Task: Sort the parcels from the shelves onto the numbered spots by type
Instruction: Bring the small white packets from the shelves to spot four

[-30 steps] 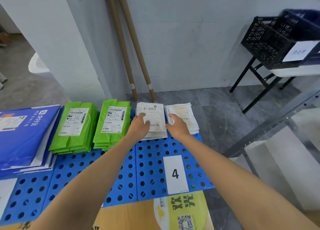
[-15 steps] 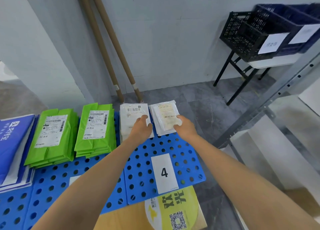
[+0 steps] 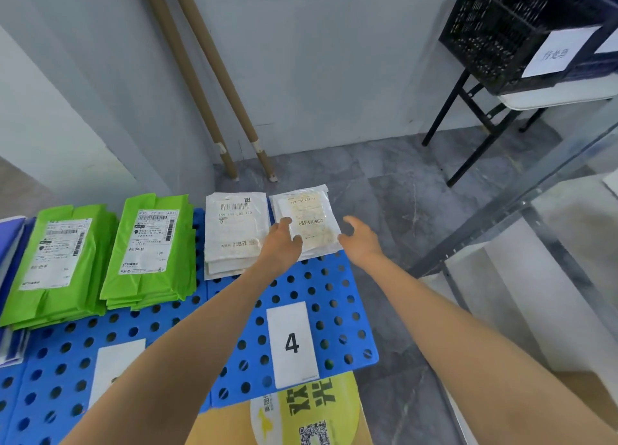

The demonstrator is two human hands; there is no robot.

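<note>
- Squaring the rightmost white parcel stack (image 3: 311, 220) above label 4 (image 3: 291, 344), I judge, so types sit apart.
- My left hand (image 3: 281, 244) rests relaxed on its edge; my right hand (image 3: 359, 240) hovers beside it, open and empty.

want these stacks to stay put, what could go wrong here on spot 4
The right white stack sits at the blue board's far right corner, beside the floor; a nudge from the left hand or right hand might slide parcels off. The left white stack lies uneven, so it might shift too.
</note>
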